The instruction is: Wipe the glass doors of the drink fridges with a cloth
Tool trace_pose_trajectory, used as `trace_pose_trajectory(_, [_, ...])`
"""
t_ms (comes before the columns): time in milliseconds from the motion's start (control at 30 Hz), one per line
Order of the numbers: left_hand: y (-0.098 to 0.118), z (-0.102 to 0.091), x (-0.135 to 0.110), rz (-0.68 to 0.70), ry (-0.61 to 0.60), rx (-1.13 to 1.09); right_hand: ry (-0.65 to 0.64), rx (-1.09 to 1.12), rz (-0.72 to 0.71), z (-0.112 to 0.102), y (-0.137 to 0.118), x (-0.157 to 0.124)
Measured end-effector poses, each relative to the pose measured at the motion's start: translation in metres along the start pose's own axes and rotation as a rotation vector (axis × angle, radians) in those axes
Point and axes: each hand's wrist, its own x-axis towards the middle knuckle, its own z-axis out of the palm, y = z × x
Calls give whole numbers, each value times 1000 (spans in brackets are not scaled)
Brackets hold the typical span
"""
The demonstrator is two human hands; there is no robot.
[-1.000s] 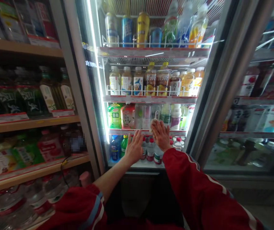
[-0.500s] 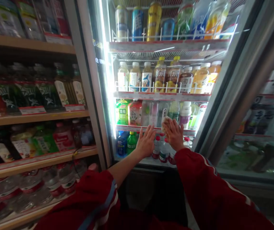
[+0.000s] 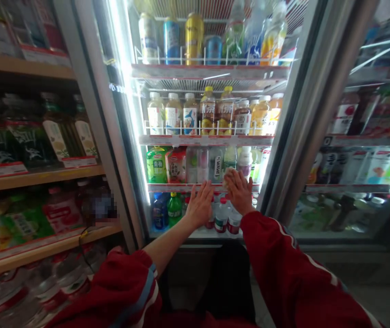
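Note:
My left hand (image 3: 200,205) lies flat with its fingers stretched out, apparently against the glass door (image 3: 181,237) of a lit drinks cooler. Just to its right, my right hand (image 3: 241,193) presses a crumpled pale cloth (image 3: 228,176) to the same glass. Most of the cloth is hidden under the fingers. Through the glass, behind the hands, stand a bottle labelled WAVE (image 3: 217,167), a green-labelled bottle (image 3: 174,209) and clear water bottles (image 3: 221,216) with red caps.
Metal door frames (image 3: 292,118) edge the glass on the right, with another cooler beyond. Wooden shelves (image 3: 44,175) of bottles stand on the left, and a thin cable (image 3: 83,248) hangs there. Higher in the cooler are cans (image 3: 194,38) and tea bottles (image 3: 208,111).
The view has turned to the right, so the cooler sits further left in the picture. Both hands stay near the same height on the glass, the right still on the cloth.

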Motion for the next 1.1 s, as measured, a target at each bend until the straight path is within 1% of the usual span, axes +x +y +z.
trace_pose_trajectory(100, [2, 2, 2, 1, -8, -10, 33, -19, 182, -3, 18, 0])
trace_pose_trajectory(167, [4, 4, 4, 2, -14, -18, 47, -34, 270, -5, 23, -2])
trace_pose_trajectory(233, [7, 5, 6, 7, -16, -24, 34, -40, 276, -6, 21, -6])
trace_pose_trajectory(333, [12, 3, 13, 31, -18, -29, -9, -40, 196, -6, 17, -12])
trace_pose_trajectory(400, [13, 1, 17, 46, -19, -31, -17, -45, 196, -6, 21, -13])
trace_pose_trajectory(433, [13, 1, 19, 46, -20, -31, -12, -49, 233, -6, 25, -12])
trace_pose_trajectory(567, [12, -1, 24, 27, -26, -33, 51, -71, 482, -5, 44, -7])
trace_pose_trajectory(600, [13, -1, 25, 25, -26, -32, 66, -71, 510, -5, 46, -6])
trace_pose_trajectory(667, [15, 0, 27, 31, -23, -31, 76, -59, 491, -6, 45, -6])
trace_pose_trajectory(767, [20, 1, 32, 58, -15, -32, 58, -37, 371, -6, 40, -8])
trace_pose_trajectory(833, [21, 0, 36, 74, -3, -35, 67, -27, 346, -6, 42, -6])
trace_pose_trajectory(1000, [20, -2, 43, 67, 29, -43, 225, -16, 459, -5, 68, 11])
trace_pose_trajectory(1067, [19, -3, 43, 63, 31, -42, 262, -6, 478, -5, 70, 18])
trace_pose_trajectory(1100, [20, -3, 43, 63, 31, -42, 262, 1, 471, -5, 68, 20])
